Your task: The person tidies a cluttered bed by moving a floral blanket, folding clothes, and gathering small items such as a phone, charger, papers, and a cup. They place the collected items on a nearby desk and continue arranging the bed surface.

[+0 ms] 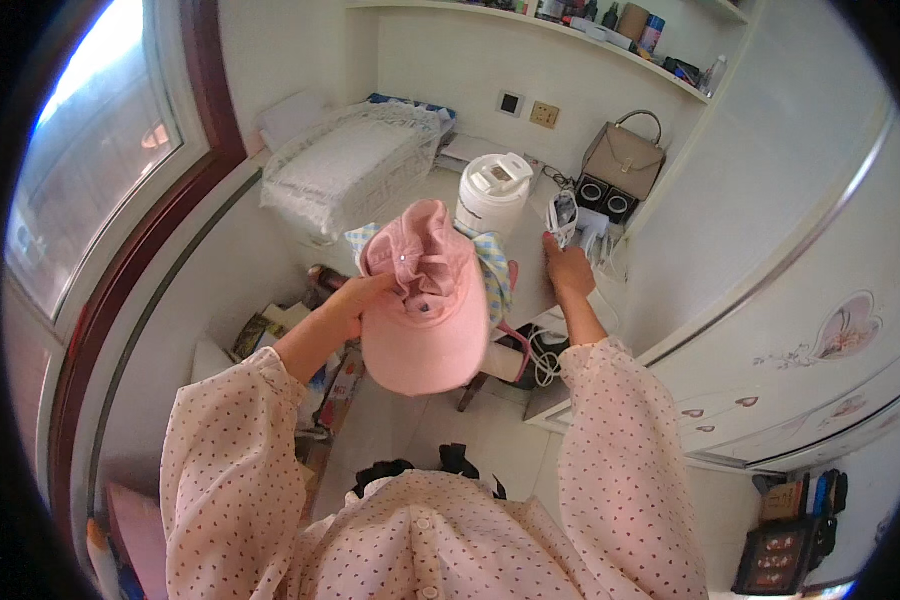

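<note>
My left hand (364, 296) grips a pink baseball cap (427, 349) by its left side. The cap's inside faces up and its brim points towards me. Behind the cap, a blue, yellow and white checked cloth (495, 274) shows at both sides; whether my hand holds it too is hidden. My right hand (570, 271) reaches over the right part of the desk, its fingers on the near end of a small white container (562, 211) with greyish contents. Just left of that container stands a white lidded canister (493, 199).
A white lace-covered box (349, 161) sits at the desk's left. At the back right are a taupe handbag (624, 159) and two black speakers (604, 198). White cables (546, 358) hang below the desk. A white cabinet (780, 360) borders the right, a window (105, 157) the left.
</note>
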Available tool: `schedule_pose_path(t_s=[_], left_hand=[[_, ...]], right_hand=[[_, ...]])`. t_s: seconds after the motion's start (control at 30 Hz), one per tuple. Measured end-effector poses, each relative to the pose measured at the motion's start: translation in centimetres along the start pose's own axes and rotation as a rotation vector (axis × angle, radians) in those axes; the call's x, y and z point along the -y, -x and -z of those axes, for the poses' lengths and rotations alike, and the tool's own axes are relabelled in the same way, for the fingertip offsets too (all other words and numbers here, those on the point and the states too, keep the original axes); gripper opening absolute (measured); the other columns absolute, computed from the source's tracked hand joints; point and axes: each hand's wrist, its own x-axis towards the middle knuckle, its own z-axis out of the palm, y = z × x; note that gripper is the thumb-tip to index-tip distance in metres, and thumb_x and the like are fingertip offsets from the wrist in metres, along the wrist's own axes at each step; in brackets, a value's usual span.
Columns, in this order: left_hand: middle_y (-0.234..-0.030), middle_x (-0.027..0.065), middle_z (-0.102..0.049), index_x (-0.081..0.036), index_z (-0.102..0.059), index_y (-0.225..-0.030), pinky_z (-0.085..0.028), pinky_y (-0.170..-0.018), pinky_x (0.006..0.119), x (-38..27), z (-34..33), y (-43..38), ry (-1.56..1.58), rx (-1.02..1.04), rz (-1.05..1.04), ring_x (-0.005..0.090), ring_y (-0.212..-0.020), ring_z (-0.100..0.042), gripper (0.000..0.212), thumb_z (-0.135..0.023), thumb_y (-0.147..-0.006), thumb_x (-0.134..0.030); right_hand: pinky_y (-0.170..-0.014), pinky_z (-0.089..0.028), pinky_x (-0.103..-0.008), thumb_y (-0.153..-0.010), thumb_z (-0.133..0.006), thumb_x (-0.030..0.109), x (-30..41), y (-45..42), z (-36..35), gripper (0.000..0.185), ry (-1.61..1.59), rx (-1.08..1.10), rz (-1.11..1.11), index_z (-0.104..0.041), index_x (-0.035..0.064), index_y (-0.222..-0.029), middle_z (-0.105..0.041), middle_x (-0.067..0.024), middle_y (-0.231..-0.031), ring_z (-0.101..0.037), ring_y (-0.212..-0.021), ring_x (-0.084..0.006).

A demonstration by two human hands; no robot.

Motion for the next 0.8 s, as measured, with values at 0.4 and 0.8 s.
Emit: schedule_pose_path(t_s=[0.4,0.8], left_hand=[[-0.099,0.0098,-0.065,-0.004,-0.060,-0.110,-0.055,-0.076,0.036,-1.3,11.2,-25.4,-0.108,0.113,0.185,0.0202,-0.084,-0.065,0.025,-0.056,-0.088,-0.017],[-0.108,0.0121,-0.060,-0.003,-0.053,-0.116,-0.051,-0.078,0.037,0.8,17.7,-42.4,-0.285,0.243,0.231,0.0189,-0.093,-0.060,0.031,-0.057,-0.088,-0.015]], right_hand=[[-0.087,-0.044,-0.0448,-0.085,-0.041,0.060,-1.2,-8.4,-13.9,0.067,-0.128,0.053,-0.177,-0.062,0.0009,-0.108,-0.062,-0.0201,-0.109,-0.058,-0.102,-0.0371],[-0.092,-0.042,-0.0443,-0.088,-0.039,0.059,-5.1,-9.9,-23.7,0.067,-0.182,0.111,-0.357,-0.057,0.0019,-0.118,-0.058,-0.0184,-0.118,-0.055,-0.107,-0.0356]])
